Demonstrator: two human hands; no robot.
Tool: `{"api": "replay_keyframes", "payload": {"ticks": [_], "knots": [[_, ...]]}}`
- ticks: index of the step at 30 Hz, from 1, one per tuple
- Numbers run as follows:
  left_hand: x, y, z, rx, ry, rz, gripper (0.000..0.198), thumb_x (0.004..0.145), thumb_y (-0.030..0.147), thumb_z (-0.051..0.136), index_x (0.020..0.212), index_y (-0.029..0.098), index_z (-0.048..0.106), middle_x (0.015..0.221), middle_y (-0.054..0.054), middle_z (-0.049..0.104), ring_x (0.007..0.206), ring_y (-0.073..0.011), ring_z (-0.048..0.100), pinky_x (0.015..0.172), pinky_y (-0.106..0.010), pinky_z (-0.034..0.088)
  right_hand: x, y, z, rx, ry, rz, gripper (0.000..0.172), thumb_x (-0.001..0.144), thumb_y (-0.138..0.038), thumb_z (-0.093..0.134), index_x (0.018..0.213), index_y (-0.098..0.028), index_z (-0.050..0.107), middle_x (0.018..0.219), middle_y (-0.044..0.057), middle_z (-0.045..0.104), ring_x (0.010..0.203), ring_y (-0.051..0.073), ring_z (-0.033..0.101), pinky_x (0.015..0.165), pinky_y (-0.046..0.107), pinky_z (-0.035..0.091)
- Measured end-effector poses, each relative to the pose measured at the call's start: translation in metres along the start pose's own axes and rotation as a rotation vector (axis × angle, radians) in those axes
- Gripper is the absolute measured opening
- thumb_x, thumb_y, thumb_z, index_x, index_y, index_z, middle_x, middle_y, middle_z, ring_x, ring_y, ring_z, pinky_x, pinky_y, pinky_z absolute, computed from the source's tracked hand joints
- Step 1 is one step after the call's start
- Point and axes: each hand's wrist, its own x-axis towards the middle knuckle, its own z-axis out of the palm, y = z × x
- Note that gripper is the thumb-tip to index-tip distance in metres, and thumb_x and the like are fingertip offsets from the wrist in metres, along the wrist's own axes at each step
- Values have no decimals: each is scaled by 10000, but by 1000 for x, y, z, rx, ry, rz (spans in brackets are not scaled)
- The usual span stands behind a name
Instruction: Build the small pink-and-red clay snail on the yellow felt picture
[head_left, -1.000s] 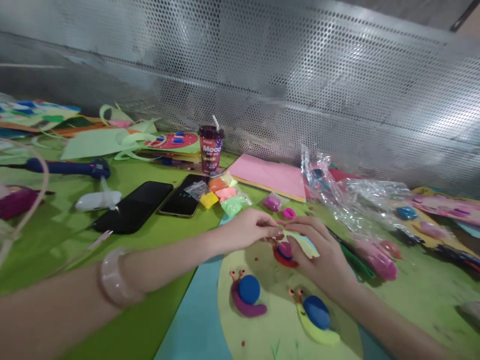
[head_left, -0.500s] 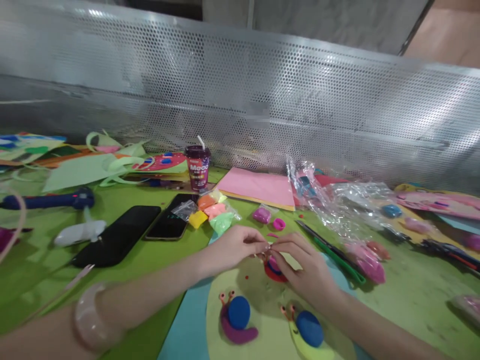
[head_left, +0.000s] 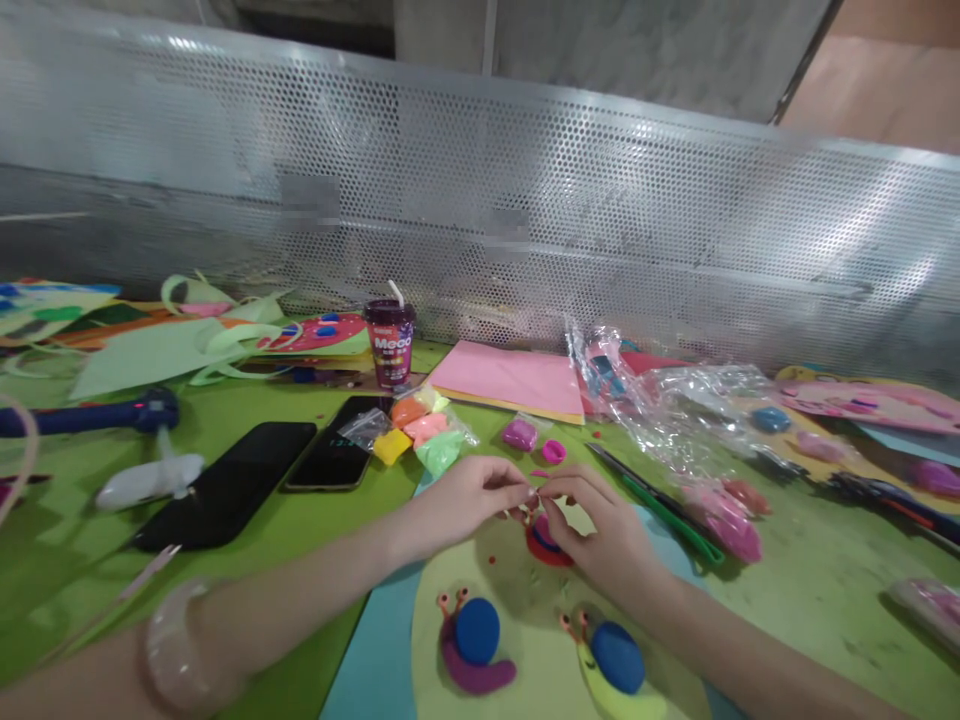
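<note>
My left hand (head_left: 491,490) and my right hand (head_left: 592,510) meet fingertip to fingertip above the far part of a pale yellow paper piece (head_left: 517,610) on blue paper. Each hand is pinched closed, and whatever sits between the fingertips is too small to name. Just below them lies a red clay snail (head_left: 551,540) with a pink and dark shell, partly covered by my right fingers. Nearer to me are a purple clay snail (head_left: 480,678) with a blue shell and a yellow clay snail (head_left: 600,690) with a blue shell; both have eyes on stalks.
To the left lie two phones (head_left: 232,485) (head_left: 337,450) and a glue gun (head_left: 90,412). Behind stand a purple drink cup (head_left: 391,345) and pink paper (head_left: 510,378). Bagged clay (head_left: 424,430), a green-handled cutting tool (head_left: 660,505) and clear plastic wrap (head_left: 675,400) surround the work. A perforated metal panel (head_left: 480,200) closes the back.
The view has shifted slightly, so things appear a little lower and further left. My hands stay pinched together over the red snail, with the right fingers drawn slightly closer in.
</note>
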Motion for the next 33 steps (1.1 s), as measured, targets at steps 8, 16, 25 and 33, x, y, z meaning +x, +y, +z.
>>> {"api": "replay_keyframes", "payload": {"ticks": [8,16,25,33], "knots": [[2,-2,-1,-21,12,-22,246,778,377,595,840,141,626,826,-40,658,742,-147,588,722,-266,431,1,-2,-2,-8,-21,21,106,805,-113,493,819,-203,545,800,23,593,777,149,600,662,275,520],[-1,6,2,-19,54,-43,226,778,354,586,820,136,626,788,-33,637,732,-145,566,688,-252,421,1,-3,-2,-14,-11,22,108,835,-142,488,857,-223,555,806,22,609,785,153,617,678,251,523],[1,2,1,-67,21,-30,242,759,370,612,817,137,638,770,-35,636,707,-140,558,702,-263,417,2,-3,-4,-28,-9,1,81,824,-135,514,828,-204,556,784,17,620,751,150,618,640,257,523],[0,4,0,-46,15,-40,282,747,391,623,839,126,652,792,-51,648,711,-147,558,688,-264,417,-1,-1,-1,-22,-32,36,132,810,-87,464,839,-200,525,776,14,564,678,128,570,605,243,502]]}}
